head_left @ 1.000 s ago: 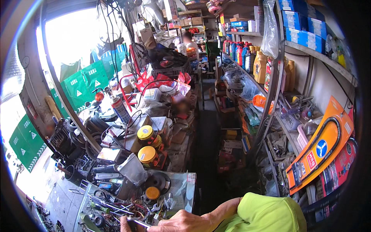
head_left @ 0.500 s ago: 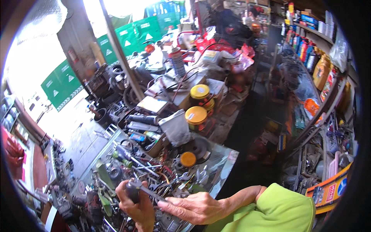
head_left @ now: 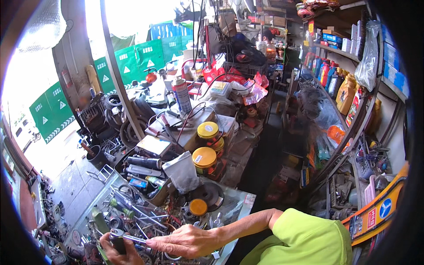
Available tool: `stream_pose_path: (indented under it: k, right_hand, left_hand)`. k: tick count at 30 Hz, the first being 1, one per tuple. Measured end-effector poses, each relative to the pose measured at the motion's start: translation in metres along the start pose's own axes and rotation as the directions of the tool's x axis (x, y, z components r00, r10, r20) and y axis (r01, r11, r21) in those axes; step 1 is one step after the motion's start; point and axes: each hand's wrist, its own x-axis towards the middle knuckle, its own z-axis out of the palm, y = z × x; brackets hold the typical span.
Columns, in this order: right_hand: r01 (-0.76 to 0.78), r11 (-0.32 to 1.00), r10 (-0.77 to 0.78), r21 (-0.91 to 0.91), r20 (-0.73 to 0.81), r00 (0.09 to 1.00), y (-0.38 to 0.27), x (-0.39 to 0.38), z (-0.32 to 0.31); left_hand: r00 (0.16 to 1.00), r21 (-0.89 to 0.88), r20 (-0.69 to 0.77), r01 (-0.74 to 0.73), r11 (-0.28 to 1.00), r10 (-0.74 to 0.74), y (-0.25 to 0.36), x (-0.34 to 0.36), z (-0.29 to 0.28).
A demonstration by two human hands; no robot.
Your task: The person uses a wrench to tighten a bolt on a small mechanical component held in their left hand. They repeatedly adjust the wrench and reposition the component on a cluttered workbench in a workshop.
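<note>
Hands [head_left: 185, 241] farther left, silver tool [head_left: 134, 239] between them

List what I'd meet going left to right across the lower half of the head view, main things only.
Black bucket → left hand, gripping a metal tool → right hand, its fingers at the tool's other end → lime-green sleeve → orange panel.

From the left side of the wearer's head, 1 fisheye camera looked down and forward toward a dark aisle [head_left: 265, 165]. The left hand [head_left: 126, 257] and right hand [head_left: 187, 241] were near, at the lower edge, over a glass tabletop [head_left: 237, 211]; green barriers [head_left: 54, 109] stood well beyond, left, and stocked shelves [head_left: 338, 52] right.
</note>
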Motion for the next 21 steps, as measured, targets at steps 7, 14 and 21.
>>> stream_pose_path:
  k: [7,14,21]
  right_hand:
    - [-0.004,0.998,0.006,0.066,-0.034,0.999,0.02,-0.005,-0.007]
    - [-0.242,0.876,0.276,0.418,-0.022,0.961,0.026,0.004,-0.013]
    - [-0.26,0.651,0.319,0.714,0.053,0.946,0.051,-0.01,-0.014]
  left_hand:
    - [0.979,-0.536,0.148,0.196,0.821,-0.137,-0.017,-0.001,0.008]
    - [0.747,-0.465,0.562,0.641,0.61,-0.356,-0.112,-0.009,-0.016]
    - [0.792,-0.641,0.455,0.609,0.467,-0.407,-0.022,0.0,0.001]
